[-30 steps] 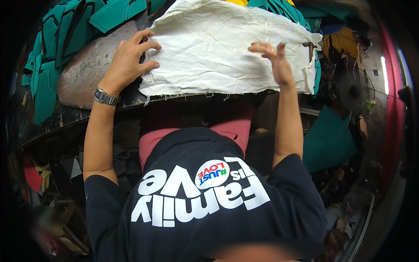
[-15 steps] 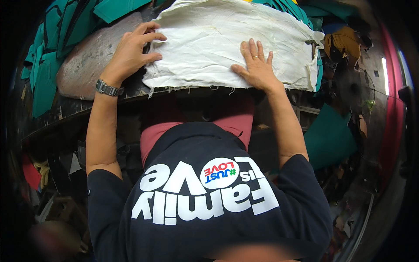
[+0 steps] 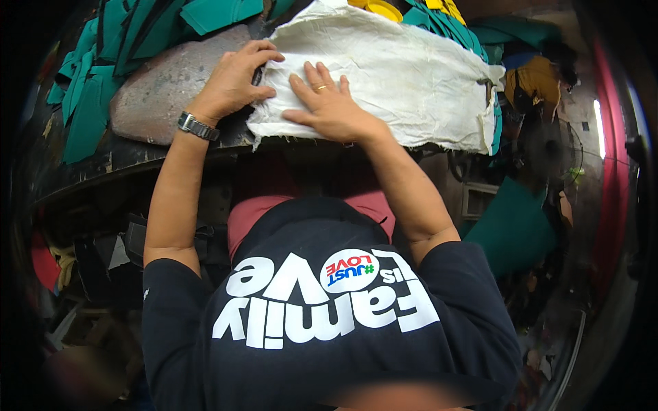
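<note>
A creased white cloth with frayed edges lies spread over the work table. My right hand, with a ring on one finger, rests flat on the left part of the cloth, fingers spread. At the cloth's left edge is my left hand, a metal watch on its wrist. Its fingers curve and its thumb stands apart from them, the tips touching the edge. Whatever lies beneath the cloth is mostly hidden.
Left of the cloth sits a worn, rounded slab, with stacked green cut pieces beside it. A yellow round object shows behind the cloth. On the right are a large green sheet and a dark fan.
My right hand has slid left across the cloth, closer to my left hand. The left hand stays at the cloth's left edge. The view has shifted slightly.
</note>
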Tool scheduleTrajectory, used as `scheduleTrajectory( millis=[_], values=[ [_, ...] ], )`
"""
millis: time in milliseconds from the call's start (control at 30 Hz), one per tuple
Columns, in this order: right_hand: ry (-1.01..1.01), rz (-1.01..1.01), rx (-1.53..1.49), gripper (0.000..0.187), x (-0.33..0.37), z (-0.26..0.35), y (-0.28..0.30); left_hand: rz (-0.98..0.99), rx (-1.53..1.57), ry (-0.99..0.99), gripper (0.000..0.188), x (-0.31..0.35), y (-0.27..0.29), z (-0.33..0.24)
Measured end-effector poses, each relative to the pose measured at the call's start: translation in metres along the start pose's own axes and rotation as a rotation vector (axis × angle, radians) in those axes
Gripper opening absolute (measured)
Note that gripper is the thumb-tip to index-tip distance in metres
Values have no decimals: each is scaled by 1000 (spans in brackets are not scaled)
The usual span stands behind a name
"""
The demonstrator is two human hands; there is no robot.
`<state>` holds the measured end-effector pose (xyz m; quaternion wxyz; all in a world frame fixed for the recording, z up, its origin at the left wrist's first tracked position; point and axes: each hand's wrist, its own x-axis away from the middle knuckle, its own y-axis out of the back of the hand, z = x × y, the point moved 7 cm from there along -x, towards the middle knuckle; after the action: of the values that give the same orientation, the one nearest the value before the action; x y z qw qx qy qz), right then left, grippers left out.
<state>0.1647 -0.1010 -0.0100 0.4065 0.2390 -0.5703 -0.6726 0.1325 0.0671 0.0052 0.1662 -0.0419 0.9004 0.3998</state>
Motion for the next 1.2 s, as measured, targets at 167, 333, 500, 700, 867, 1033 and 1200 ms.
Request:
scheduleTrajectory(
  millis=[167, 333, 500, 700, 867, 1033, 1200],
  values=[
    [-333, -82, 68, 94, 14, -85, 29, 39, -12, 83, 63, 3, -2, 1],
    [-306, -192, 293, 98, 11, -85, 9, 25, -31, 77, 64, 3, -2, 0],
    [-56, -170, 176, 91, -19, -40, 0, 35, -2, 38, 67, 1, -1, 0],
    [154, -571, -715, 26, -37, -80, 95, -21, -34, 18, 61, 3, 3, -5],
    [-136, -642, -287, 56, -105, -146, 157, 9, -23, 47, 58, 2, 4, -7],
    [-490, -197, 50, 100, -182, -199, 131, 11, -11, 44, 52, 3, 4, -6],
    [-340, -370, 34, 92, -218, -223, 150, 26, -14, 43, 51, 4, 3, -6]
  ],
)
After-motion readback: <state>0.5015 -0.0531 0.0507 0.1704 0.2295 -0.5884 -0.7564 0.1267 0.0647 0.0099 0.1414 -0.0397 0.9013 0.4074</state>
